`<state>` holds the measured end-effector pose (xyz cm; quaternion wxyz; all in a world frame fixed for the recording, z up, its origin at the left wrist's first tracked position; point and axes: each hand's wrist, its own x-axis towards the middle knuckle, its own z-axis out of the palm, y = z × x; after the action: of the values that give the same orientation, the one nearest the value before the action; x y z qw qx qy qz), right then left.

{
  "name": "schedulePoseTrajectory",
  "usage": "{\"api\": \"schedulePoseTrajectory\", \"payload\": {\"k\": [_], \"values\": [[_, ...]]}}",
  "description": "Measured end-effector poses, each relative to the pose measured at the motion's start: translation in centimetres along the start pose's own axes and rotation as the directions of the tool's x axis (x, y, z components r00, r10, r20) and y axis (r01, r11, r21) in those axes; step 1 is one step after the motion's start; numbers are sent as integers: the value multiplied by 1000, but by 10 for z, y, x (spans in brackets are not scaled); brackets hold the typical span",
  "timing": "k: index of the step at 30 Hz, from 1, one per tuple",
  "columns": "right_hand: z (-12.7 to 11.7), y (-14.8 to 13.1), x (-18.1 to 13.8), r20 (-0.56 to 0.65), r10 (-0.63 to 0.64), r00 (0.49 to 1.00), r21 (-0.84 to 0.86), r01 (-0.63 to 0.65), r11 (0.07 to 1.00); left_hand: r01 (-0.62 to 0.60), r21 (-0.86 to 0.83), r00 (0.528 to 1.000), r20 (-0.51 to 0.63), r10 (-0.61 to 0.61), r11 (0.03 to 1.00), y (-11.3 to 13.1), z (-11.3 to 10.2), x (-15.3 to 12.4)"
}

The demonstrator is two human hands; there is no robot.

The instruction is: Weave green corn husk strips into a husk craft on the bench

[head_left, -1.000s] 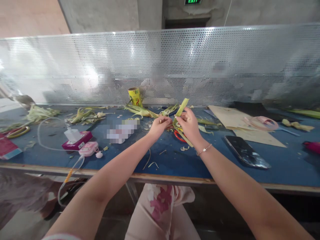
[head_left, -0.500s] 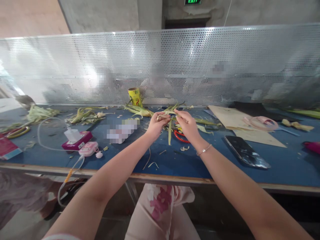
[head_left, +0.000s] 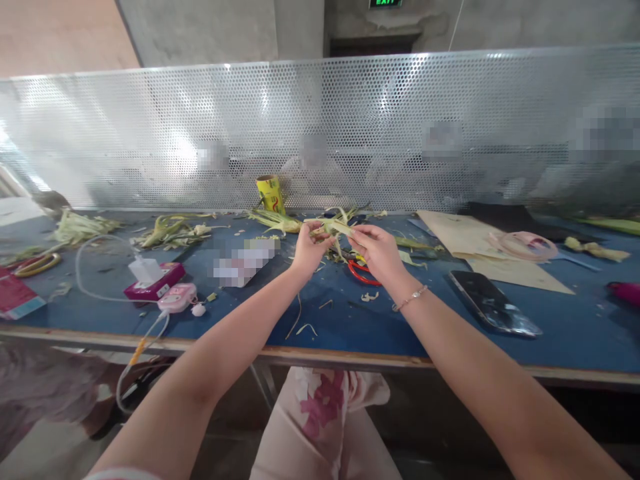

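Observation:
Both my hands meet above the middle of the blue table (head_left: 350, 320). My left hand (head_left: 309, 248) pinches one end of a pale green leaf strip (head_left: 334, 227), fingers closed on it. My right hand (head_left: 379, 252), with a thin bracelet at the wrist, is closed on the same strip's other end, so the strip lies nearly level between them. Red-handled scissors (head_left: 361, 273) lie on the table just under my right hand. More green leaf strips (head_left: 273, 221) lie just beyond my hands.
A black phone (head_left: 493, 304) lies right of my hands, a brown card sheet (head_left: 470, 243) with a pink ring behind it. Left are a white charger on a magenta box (head_left: 153, 279), cable, and leaf scraps (head_left: 170, 232). A yellow can (head_left: 271, 193) stands by the perforated metal screen (head_left: 450, 127).
The leaf strip stood tilted upright a second ago, then hung down; now it lies flat between my hands. Both hands have shifted slightly up and away.

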<state>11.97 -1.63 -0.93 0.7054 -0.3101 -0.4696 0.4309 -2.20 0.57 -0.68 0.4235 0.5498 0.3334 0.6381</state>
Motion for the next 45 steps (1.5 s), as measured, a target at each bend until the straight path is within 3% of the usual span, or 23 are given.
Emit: {"api": "schedulePoseTrajectory", "payload": {"k": [3,8,11,15,21,23,28,31,35,39,42,45], "values": [[-1,0,1,-21,25,999,51,-24,998,-16,96,998,-64,22,995,-7,-3,4],[-2,1,1,3,34,999,79,-34,996,-88,184,980,193,51,979,-13,-7,6],[-3,3,1,9,50,999,115,-50,992,-168,240,957,274,99,956,-8,-3,-2],[-2,6,2,31,93,995,157,-97,983,-260,346,939,309,152,901,4,3,-14],[8,6,1,-61,212,975,328,-181,927,-282,312,929,324,177,907,7,4,-16],[12,5,-2,-26,232,972,327,-211,921,-314,307,924,315,216,898,6,3,-15],[15,5,-10,67,185,980,215,-195,957,-372,338,910,318,267,864,4,2,-13],[14,8,-12,79,163,983,113,-172,979,-362,343,923,263,282,866,2,1,-10],[9,9,-9,89,95,991,-189,-77,979,-198,248,964,222,143,948,-1,-2,-2],[-7,-2,2,147,-72,986,-460,133,878,-3,49,981,192,-6,999,-5,-7,8],[-22,-5,12,157,-238,958,-641,282,713,73,-58,977,203,-60,996,-5,-11,11],[-30,1,16,255,-181,950,-754,313,578,194,-137,936,321,-141,971,-1,-14,11]]}}
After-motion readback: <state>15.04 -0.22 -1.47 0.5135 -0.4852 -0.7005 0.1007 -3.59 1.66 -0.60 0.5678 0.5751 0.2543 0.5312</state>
